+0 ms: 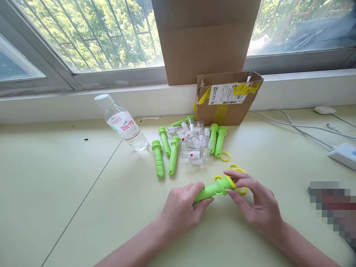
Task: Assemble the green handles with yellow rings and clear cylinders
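Note:
A green plastic tube [211, 190] with a threaded end lies in my left hand [185, 205], whose fingers wrap round its plain end. At the threaded end my right hand [257, 204] pinches a yellow ring [230, 181] between thumb and fingers, at the mouth of the tube. Just behind my right hand, several loose yellow rings [243, 191] lie on the table. Farther back, several green tubes [158, 159] surround a pile of clear plastic containers [191, 141], some with white caps or labels.
A water bottle [126, 126] stands tilted in view at the back left. Behind the pile is an open cardboard box [225, 100]. White cables and a power strip [343, 155] are on the right, near a blurred-out patch [333, 211]. The pale table [69, 178] has a seam.

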A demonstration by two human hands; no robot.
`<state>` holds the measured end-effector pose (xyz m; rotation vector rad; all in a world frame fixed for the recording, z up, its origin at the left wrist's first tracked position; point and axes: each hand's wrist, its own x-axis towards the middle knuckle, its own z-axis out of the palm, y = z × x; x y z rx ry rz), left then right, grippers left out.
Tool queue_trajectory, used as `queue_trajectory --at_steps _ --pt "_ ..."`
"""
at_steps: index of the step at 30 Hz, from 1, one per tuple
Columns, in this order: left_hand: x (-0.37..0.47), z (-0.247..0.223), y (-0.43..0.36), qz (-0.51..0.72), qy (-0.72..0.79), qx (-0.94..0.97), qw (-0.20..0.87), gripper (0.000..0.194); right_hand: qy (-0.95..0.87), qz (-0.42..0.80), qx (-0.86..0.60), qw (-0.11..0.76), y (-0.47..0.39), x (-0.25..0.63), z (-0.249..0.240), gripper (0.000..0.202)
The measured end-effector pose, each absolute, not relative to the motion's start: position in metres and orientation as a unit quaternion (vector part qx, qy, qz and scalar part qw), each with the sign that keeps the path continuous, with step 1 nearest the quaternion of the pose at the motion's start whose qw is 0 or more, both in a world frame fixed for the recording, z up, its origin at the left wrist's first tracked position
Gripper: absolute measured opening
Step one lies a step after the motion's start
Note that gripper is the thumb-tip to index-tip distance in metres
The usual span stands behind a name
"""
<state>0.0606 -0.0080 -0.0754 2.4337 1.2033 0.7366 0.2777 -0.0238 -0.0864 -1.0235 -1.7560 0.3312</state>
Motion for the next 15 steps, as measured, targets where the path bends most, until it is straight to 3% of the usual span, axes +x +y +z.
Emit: queue_trajectory --at_steps 15 --pt "0.0594 -0.0661 -0.0033 0.221 0.478 0.79 0.315 0.019 -0.72 0.225 -0.446 0.481 -0.0235 0.2792 -0.0866 0.015"
